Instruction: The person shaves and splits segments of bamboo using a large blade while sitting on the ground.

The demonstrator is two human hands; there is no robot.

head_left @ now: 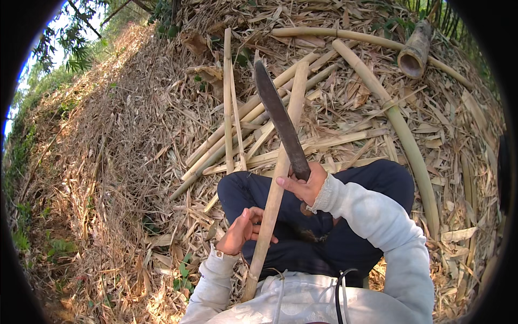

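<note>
My right hand (306, 184) is closed round the grip of a machete (279, 116), whose long dark blade points up and slightly left. The thumb of that hand lies on a pale split bamboo pole (281, 167). This pole slants from beside my waist up past the blade, which crosses in front of it. At its lower part, my left hand (242, 232) is loosely open; its fingers reach behind the pole and its thumb stands off it. The machete's grip is mostly hidden in my palm.
Ahead of my crossed legs (377, 186) lie several bamboo poles (232, 137) and splits. A curved green-yellow pole (402, 127) runs down the right side. A thick hollow bamboo piece (415, 51) lies at the far right. Dry leaves (135, 178) cover the sloping ground.
</note>
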